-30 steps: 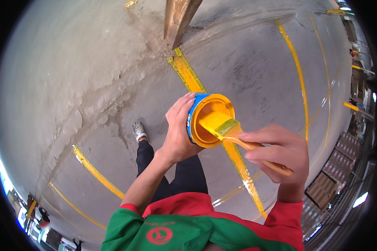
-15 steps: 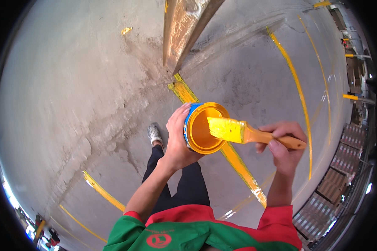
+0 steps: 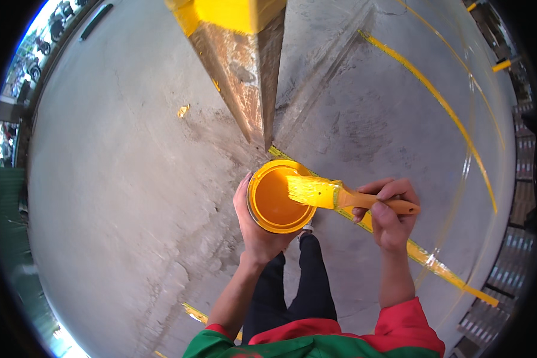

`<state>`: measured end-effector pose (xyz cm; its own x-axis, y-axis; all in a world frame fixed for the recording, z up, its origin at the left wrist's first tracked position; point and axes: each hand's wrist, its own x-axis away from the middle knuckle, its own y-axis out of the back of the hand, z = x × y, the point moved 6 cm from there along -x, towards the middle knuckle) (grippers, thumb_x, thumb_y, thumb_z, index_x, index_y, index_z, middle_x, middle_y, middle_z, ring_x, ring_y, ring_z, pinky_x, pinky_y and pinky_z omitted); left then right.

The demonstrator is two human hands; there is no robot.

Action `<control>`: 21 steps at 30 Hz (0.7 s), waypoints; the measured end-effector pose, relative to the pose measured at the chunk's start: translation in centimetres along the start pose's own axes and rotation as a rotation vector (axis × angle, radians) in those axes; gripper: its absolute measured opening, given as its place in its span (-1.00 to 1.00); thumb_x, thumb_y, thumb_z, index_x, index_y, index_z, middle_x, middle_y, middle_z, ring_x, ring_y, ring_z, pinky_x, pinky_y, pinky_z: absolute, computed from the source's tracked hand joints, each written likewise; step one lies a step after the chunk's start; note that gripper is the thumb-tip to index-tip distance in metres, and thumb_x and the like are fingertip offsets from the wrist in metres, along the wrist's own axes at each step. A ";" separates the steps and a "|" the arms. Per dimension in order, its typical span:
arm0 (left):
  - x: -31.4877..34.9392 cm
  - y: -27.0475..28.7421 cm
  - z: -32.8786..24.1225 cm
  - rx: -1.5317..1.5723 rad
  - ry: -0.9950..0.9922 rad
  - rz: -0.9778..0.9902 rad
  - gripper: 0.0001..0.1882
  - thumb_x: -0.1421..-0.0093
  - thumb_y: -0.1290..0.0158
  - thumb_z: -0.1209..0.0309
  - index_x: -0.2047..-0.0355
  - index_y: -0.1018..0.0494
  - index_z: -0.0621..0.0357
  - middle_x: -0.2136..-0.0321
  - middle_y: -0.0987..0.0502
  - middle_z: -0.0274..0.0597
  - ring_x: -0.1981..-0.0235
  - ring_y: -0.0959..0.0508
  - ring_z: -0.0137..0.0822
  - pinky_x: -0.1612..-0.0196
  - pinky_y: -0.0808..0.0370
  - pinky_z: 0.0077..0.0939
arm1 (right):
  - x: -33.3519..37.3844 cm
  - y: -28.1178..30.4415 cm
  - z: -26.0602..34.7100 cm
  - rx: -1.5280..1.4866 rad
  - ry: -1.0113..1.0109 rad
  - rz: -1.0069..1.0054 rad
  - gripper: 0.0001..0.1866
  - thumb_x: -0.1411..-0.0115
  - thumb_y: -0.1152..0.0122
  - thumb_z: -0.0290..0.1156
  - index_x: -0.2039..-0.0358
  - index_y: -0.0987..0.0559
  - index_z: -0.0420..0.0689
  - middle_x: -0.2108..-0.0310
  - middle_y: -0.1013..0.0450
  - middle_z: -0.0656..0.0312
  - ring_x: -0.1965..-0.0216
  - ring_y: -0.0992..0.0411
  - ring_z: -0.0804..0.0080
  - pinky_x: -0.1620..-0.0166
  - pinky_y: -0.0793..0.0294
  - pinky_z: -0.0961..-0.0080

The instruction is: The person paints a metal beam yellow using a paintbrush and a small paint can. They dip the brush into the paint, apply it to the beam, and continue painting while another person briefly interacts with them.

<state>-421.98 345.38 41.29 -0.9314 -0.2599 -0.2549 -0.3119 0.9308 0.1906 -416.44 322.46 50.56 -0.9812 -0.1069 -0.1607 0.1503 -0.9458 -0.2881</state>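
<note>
My left hand [image 3: 258, 235] is wrapped round the side of a paint can [image 3: 280, 228] whose open top faces up. Orange-yellow paint coats its inside wall and rim. In my right hand [image 3: 392, 215] is a paintbrush [image 3: 325, 192], gripped by its orange wooden handle. The brush lies nearly level over the right side of the can's mouth, its bristles thick with yellow paint. Just beyond the can stands a metal column [image 3: 244, 71], yellow at its upper part and bare, rusty brown below.
Grey concrete floor [image 3: 131, 179] spreads all round, with cracked, rough patches left of the can. Yellow lines [image 3: 423, 253] cross it on the right and run under my hands. Stacked goods [image 3: 513, 250] line the far right edge. A small yellow scrap [image 3: 183, 111] lies left of the column.
The view has shifted, so the column's yellow upper part now shows. My left foot has come back beneath the can. Both hands keep hold of the can and paintbrush.
</note>
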 end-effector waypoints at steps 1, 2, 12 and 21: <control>-0.5 -0.1 -0.1 0.020 0.014 0.001 0.34 0.28 -0.62 0.24 -0.38 0.03 0.30 -0.28 -0.22 0.07 -0.34 -0.26 0.00 -0.39 -0.17 -0.11 | -0.3 0.0 -0.9 -0.063 0.004 -0.023 -0.85 -0.24 -0.21 -0.60 0.20 -0.44 -0.26 0.15 -0.55 -0.17 0.41 -0.62 0.28 0.35 -0.69 0.43; -1.0 -0.2 -0.2 0.039 0.027 0.002 0.37 0.27 -0.63 0.23 -0.39 0.07 0.29 -0.28 -0.22 0.04 -0.35 -0.26 -0.06 -0.40 -0.16 -0.14 | -0.6 -0.1 -1.7 -0.145 0.017 -0.037 -0.84 -0.25 -0.22 -0.59 0.20 -0.44 -0.26 0.15 -0.55 -0.17 0.40 -0.62 0.29 0.35 -0.69 0.42; -4.7 0.4 -3.3 -0.232 -0.007 -0.094 0.43 0.29 -0.62 0.22 -0.40 0.17 0.25 -0.30 -0.18 0.02 -0.35 -0.25 -0.11 -0.40 -0.15 -0.17 | -8.5 -2.1 -7.1 -0.812 0.116 -0.237 -0.78 -0.36 -0.15 -0.43 0.02 -0.50 -0.16 0.07 -0.57 -0.05 0.27 -0.63 0.25 0.26 -0.67 0.40; 0.6 5.0 -1.3 -0.500 0.250 -0.170 0.42 0.35 -0.62 0.18 -0.38 0.12 0.22 -0.25 -0.20 -0.03 -0.29 -0.28 -0.11 -0.34 -0.18 -0.13 | -13.7 -7.3 -10.4 -1.038 0.047 -0.280 -0.84 -0.37 -0.20 -0.43 0.09 -0.52 -0.19 0.17 -0.60 0.03 0.30 -0.65 0.26 0.24 -0.69 0.48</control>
<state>-424.35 349.52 43.28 -0.8574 -0.5045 -0.1016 -0.4554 0.6518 0.6065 -402.83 334.00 45.09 -0.9944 0.1059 0.0059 -0.0281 -0.2094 -0.9774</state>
